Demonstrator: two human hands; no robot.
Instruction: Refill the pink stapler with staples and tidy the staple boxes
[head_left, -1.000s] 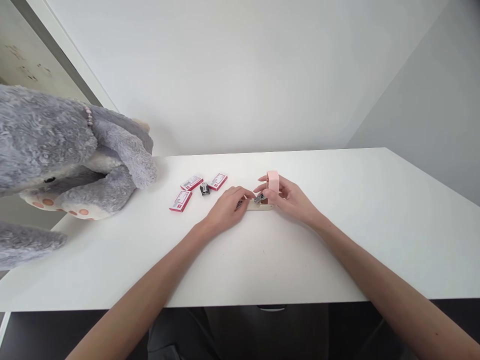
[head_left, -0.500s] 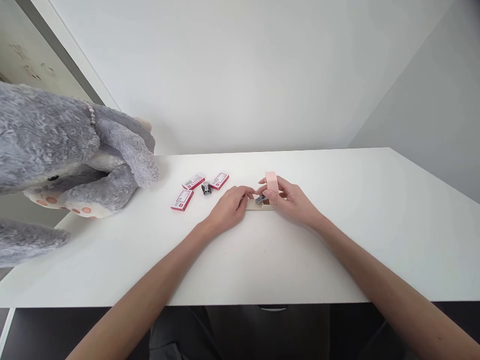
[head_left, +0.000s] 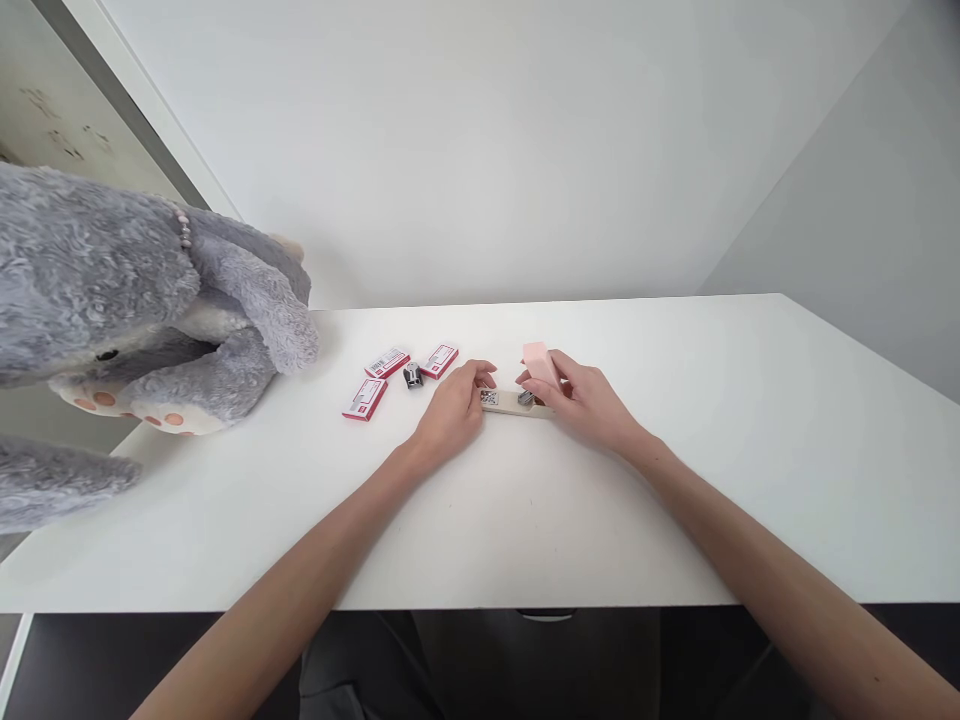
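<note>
The right hand [head_left: 589, 402] is closed on the pink top [head_left: 539, 362] of a stapler-like tool, thumb on the near side, the pink part tilted up from the beige base [head_left: 510, 404]. The left hand [head_left: 454, 405] curls at the base's left end, touching it; whether its fingers grip or only rest there I cannot tell. The tool lies at the centre of the frame, a small metal part [head_left: 525, 398] showing between base and top, a printed label [head_left: 490, 397] near the left fingers. Left of centre, three red-and-white boxes [head_left: 365, 399] lie around a small black-and-silver piece [head_left: 413, 376]. A large grey plush toy [head_left: 247, 270] fills the left edge of the frame, on the white table [head_left: 600, 530].
</note>
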